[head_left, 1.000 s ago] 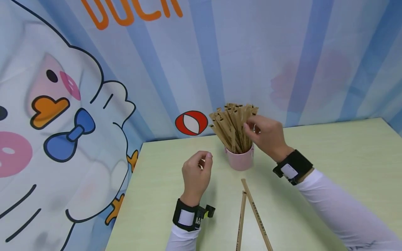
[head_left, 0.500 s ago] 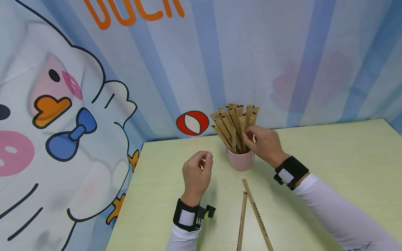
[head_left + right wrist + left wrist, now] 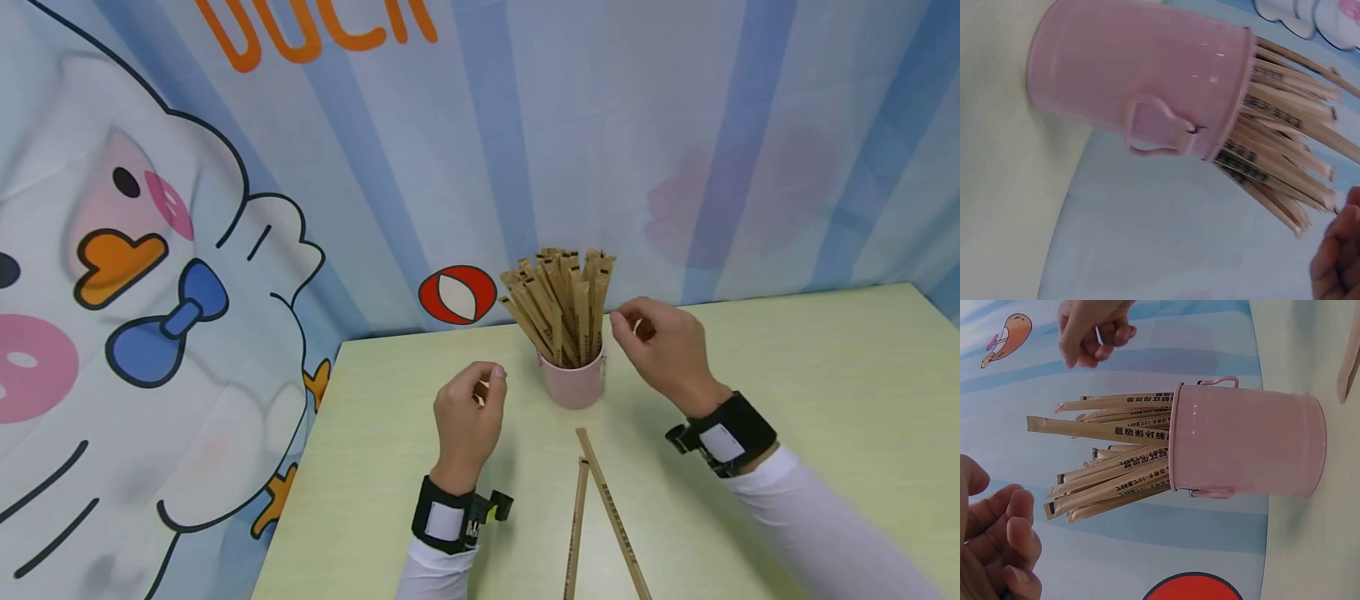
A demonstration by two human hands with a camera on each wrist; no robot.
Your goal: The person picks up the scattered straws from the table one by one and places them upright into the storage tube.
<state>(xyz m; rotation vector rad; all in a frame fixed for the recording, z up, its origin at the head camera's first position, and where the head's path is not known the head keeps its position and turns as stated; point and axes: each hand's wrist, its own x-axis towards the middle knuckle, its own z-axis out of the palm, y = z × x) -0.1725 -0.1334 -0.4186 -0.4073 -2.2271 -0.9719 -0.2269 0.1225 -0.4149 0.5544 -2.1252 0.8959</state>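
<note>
A pink metal bucket (image 3: 573, 385) stands near the back of the table, packed with paper-wrapped straws (image 3: 558, 304) that fan out above its rim. Just right of the bundle, my right hand (image 3: 662, 354) hovers with loosely bent fingers and nothing in them. In the left wrist view, a gap shows between that hand (image 3: 1094, 331) and the straws. My left hand (image 3: 468, 425) is held to the left in front of the bucket. Its fingers are relaxed and hold nothing, as the left wrist view of the hand (image 3: 997, 544) also shows.
Two wrapped straws lie on the table in front of the bucket, a shorter-looking one (image 3: 576, 529) and a longer-looking one (image 3: 615, 517), nearly meeting at their far ends. A printed blue cloth (image 3: 607, 150) hangs behind the pale green table (image 3: 825, 375).
My right hand has let go of a straw at the right front of the bundle and drawn away to the right. That straw stands in the bucket. My left hand has stayed still.
</note>
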